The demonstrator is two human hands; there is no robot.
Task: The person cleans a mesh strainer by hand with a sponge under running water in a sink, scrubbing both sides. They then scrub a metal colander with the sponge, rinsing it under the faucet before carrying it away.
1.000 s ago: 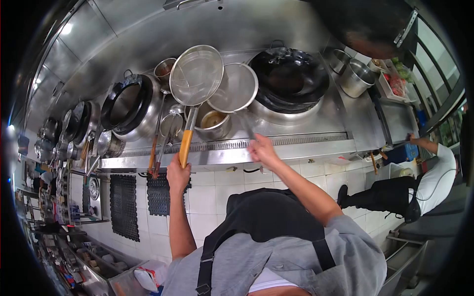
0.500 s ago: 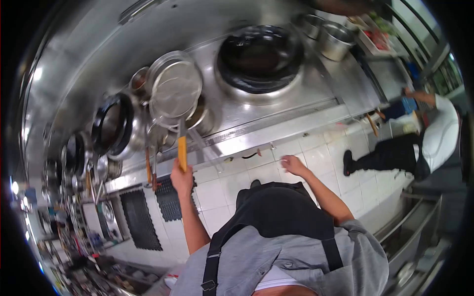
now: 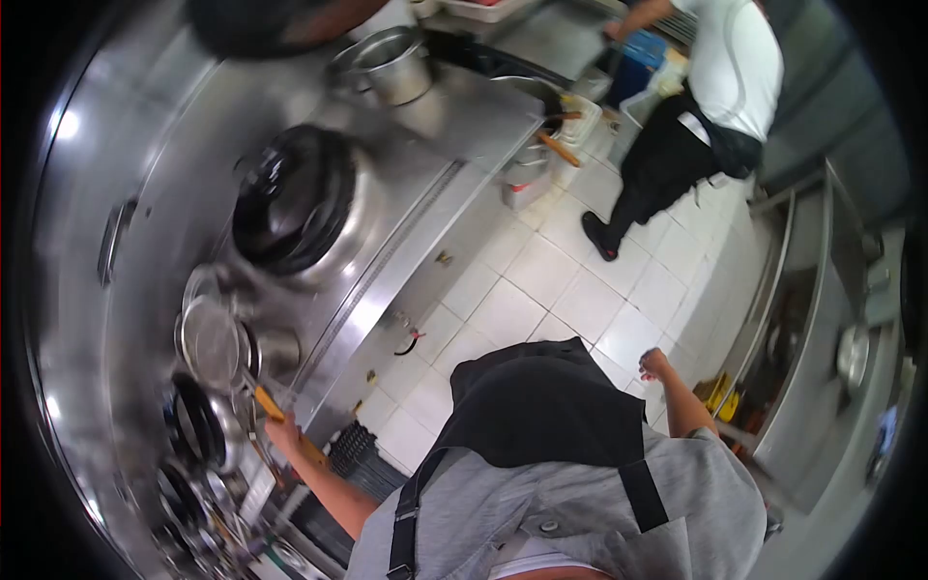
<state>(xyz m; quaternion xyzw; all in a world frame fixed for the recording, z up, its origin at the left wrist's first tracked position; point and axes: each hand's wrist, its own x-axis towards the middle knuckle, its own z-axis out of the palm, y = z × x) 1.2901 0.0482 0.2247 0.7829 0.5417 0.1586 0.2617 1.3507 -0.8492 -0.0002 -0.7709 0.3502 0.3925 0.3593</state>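
Note:
My left hand (image 3: 282, 432) grips the yellow handle of a round mesh strainer (image 3: 211, 340). The strainer's mesh is over the left part of the steel stove counter, above metal pots (image 3: 278, 350). Right of my body, my right hand (image 3: 654, 364) hangs over the tiled floor with its fingers curled in, and nothing shows in it. A large black wok (image 3: 295, 198) rests on the burner beyond the strainer. Nearer the left edge, another dark wok (image 3: 193, 420) sits on its own burner.
A metal pot (image 3: 394, 68) stands on the far counter. Ahead, a co-worker (image 3: 735, 77) in a white top and dark trousers stands by a blue container (image 3: 643, 53). A steel shelf unit (image 3: 802, 387) lines the right side. Wooden handles (image 3: 559, 150) jut past the counter's end.
My view has turned to the right, so the stove and woks appear further left. The strainer stays in my left hand. My right hand has moved outward, its fingers now more curled.

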